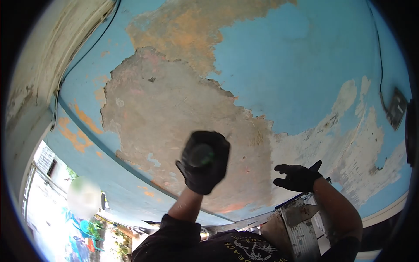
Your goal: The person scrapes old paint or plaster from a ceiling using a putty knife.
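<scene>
My left hand (pixel 207 174), in a black glove, is raised in front of the bare plaster patch (pixel 174 100) of the wall. Its fingers are curled, and a dark round shape with a green glint (pixel 200 155) shows at the hand; I cannot tell what it is. Over on the right, my right hand (pixel 299 177), also black-gloved, holds nothing. Its thumb and fingers are spread apart in front of the whitish scraped strip (pixel 301 146) of wall.
Peeling blue paint (pixel 270 74) surrounds the plaster. A switch plate (pixel 396 109) with a cable is at the far right; another cable (pixel 94 46) runs along the upper left corner. Below my right hand stands a stained, ridged object (pixel 301 233). Bright outdoor clutter (pixel 89 231) shows lower left.
</scene>
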Tool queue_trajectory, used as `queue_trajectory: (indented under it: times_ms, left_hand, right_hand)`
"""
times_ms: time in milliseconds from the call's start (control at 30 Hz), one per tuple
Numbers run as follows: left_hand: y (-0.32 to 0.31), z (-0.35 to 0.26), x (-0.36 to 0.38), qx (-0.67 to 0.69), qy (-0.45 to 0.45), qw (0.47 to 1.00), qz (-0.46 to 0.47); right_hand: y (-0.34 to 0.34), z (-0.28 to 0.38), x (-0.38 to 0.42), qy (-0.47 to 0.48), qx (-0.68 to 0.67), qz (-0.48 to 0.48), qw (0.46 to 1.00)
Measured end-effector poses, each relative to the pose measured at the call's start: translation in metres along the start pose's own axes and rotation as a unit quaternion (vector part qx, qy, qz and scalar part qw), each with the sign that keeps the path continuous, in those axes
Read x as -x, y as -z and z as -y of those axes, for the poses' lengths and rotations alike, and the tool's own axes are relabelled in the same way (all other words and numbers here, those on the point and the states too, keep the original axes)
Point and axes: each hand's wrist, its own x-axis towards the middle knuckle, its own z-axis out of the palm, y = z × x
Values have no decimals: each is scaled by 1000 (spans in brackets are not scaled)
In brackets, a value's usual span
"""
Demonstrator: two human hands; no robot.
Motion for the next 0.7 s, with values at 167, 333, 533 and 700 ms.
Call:
queue_trajectory:
  times_ms: [167,333,533,700]
  left_hand:
    - [-19,-16,67,-89,152,980,96]
    - [-42,-22,108,-79,71,986,127]
    - [4,-8,44,-41,114,958,261]
    - [65,115,40,-184,213,959,41]
  right_hand:
    - [8,57,19,255,-287,-136,913]
    - [-20,122,12,292,-449,-183,824]
    - [34,139,-15,285,-561,-286,722]
    - [136,164,-5,575,-404,-317,637]
